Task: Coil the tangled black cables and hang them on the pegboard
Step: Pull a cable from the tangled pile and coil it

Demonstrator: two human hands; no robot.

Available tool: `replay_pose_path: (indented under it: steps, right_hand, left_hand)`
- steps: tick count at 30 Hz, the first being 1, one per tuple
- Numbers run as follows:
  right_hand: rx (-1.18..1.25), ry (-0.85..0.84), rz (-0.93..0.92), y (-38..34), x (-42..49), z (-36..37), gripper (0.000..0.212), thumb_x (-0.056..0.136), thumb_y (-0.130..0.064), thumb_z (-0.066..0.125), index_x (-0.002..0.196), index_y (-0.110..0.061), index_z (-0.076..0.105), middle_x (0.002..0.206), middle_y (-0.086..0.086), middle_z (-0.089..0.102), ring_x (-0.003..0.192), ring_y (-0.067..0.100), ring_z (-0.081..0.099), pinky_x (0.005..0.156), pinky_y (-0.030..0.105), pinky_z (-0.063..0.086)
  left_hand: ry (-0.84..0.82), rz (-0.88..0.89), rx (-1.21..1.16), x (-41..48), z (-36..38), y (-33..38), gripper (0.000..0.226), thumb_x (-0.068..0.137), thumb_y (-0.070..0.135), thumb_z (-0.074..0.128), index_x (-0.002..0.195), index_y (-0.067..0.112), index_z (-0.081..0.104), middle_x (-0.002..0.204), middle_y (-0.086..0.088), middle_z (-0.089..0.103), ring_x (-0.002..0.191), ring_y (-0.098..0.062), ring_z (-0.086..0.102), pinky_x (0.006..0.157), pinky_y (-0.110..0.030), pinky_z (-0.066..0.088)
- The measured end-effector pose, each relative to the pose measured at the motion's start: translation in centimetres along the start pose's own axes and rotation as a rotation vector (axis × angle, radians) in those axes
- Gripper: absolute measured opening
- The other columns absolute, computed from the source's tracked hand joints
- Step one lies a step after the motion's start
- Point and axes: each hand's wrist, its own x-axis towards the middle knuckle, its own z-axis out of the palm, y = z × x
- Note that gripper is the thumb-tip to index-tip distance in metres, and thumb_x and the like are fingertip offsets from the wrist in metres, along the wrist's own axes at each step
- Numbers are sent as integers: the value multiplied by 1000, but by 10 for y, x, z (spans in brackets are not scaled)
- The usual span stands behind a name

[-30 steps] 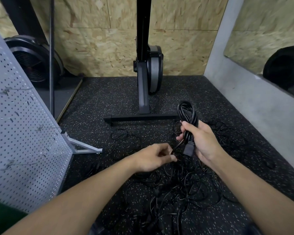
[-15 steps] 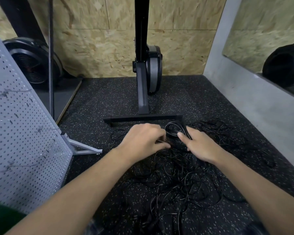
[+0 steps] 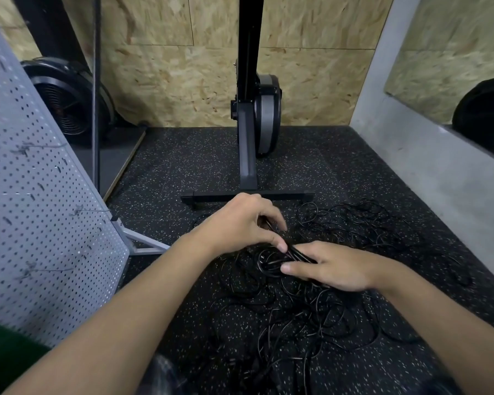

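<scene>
A tangle of thin black cables (image 3: 320, 315) is spread over the speckled black rubber floor. A small coiled cable bundle (image 3: 270, 262) lies low over the tangle, between both hands. My right hand (image 3: 337, 269) grips one end of the bundle between thumb and fingers. My left hand (image 3: 240, 223) is curled above it and pinches a cable strand at the bundle with thumb and fingertips. The grey pegboard (image 3: 40, 223) leans on its stand at the left, with thin wire hooks sticking out and nothing hanging on them.
A black exercise machine (image 3: 250, 155) with a T-shaped foot stands right behind the hands. The pegboard's metal foot (image 3: 146, 243) juts onto the floor. A concrete wall (image 3: 428, 178) bounds the right side and chipboard panels the back.
My right hand has brought the coiled bundle down from upright in the air onto the tangle. My left hand moved up and right to meet it, and both hands have shifted slightly nearer.
</scene>
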Motion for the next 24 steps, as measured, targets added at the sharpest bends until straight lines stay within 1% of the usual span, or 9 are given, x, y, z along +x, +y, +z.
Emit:
replay_pose_path:
  steps: [4,7,10,12,14,15,18,21,24]
  right_hand:
    - [52,-54,-40,-2,-3,-1,49,102,-55,53,89,-9,61,81,-9,59,79,5,56,80,21,44]
    - [102,-105,-49,-5,-7,1,51,102,-57,54,95,-7,64,87,-11,64,88,2,61,89,26,44]
    - [185,-23,-113,-12,-12,0,44,104,-47,52,104,-4,65,89,-9,64,88,6,61,87,26,49]
    - [208,107,-166,-15,-13,-3,34,104,-44,51,108,-14,66,91,-14,65,89,4,62,86,26,50]
    - [220,210,-176,-17,-12,-4,27,105,-40,52,126,-29,64,110,-26,69,107,-7,61,97,18,46]
    - [236,246,-169,-17,-11,-4,33,104,-37,54,136,-32,58,123,-29,67,119,-10,57,102,14,42]
    - [267,331,-92,-10,-11,-8,38,102,-39,59,139,-37,53,132,-28,64,127,-11,54,108,19,42]
    - [179,450,52,1,-11,-12,27,103,-46,58,127,-35,52,124,-11,67,119,5,60,106,34,48]
    - [30,527,191,9,-5,-9,33,105,-41,56,128,-22,43,103,1,64,96,12,61,78,26,47]
  left_hand:
    - [2,-66,-163,-1,-5,-7,25,75,34,92,96,25,83,92,5,68,84,-10,64,74,-22,49]
    - [-34,-107,-284,-1,-2,-14,18,83,29,86,100,21,83,93,5,74,88,-12,69,83,-30,53]
    - [-52,-170,-497,-5,5,-18,14,99,20,69,104,13,80,90,1,77,83,-14,71,81,-29,57]
    - [-78,-234,-633,-8,12,-19,23,105,13,59,97,20,79,86,-2,74,76,-17,69,72,-29,58]
    - [-77,-318,-722,-8,24,-19,36,108,4,48,89,20,74,70,0,62,59,-14,54,55,-25,51]
    - [-78,-376,-756,-7,30,-17,36,110,3,43,87,16,67,66,1,54,54,-12,48,51,-25,49]
    - [-123,-548,-829,-5,47,-9,36,114,18,39,86,24,60,68,1,42,49,-10,40,43,-23,40]
    - [-136,-558,-617,-3,58,1,29,114,28,39,109,39,66,63,5,43,46,-9,38,39,-20,33]
    - [-165,-494,-196,2,71,9,31,113,27,40,134,22,62,82,0,65,48,-5,46,43,-18,36]
